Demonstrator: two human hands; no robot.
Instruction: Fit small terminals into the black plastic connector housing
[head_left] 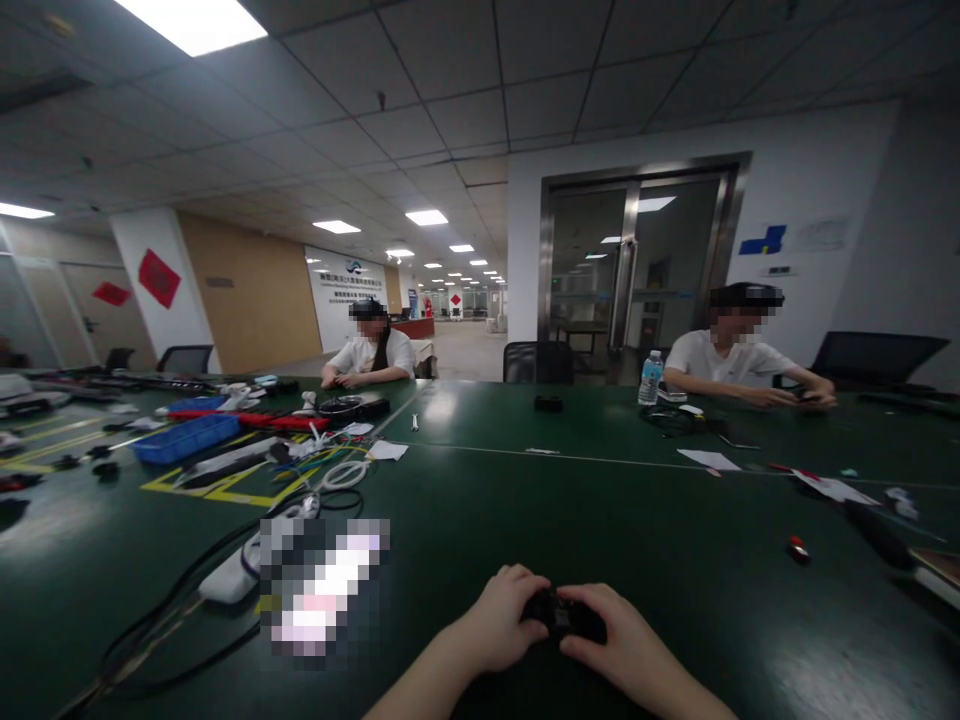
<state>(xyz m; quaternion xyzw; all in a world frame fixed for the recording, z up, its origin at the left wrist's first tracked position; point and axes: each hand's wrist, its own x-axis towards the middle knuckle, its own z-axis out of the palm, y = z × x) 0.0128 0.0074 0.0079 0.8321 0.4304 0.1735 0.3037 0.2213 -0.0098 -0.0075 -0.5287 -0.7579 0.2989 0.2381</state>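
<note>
A small black object (562,616) is held between both hands, low over the green table (465,510) near its front edge. My left hand (504,615) has its fingers and thumb closed around the object's left end. On the other end, my right hand (609,632) grips with thumb and fingers. The object is dark, and its details are too small to make out.
A white power strip (229,572) with black cables lies at the left, beside a blurred bright patch. Farther left are a blue tray (186,438) and tangled wires. A red-topped item (798,549) and a bottle (651,378) stand right. Two people sit across the table.
</note>
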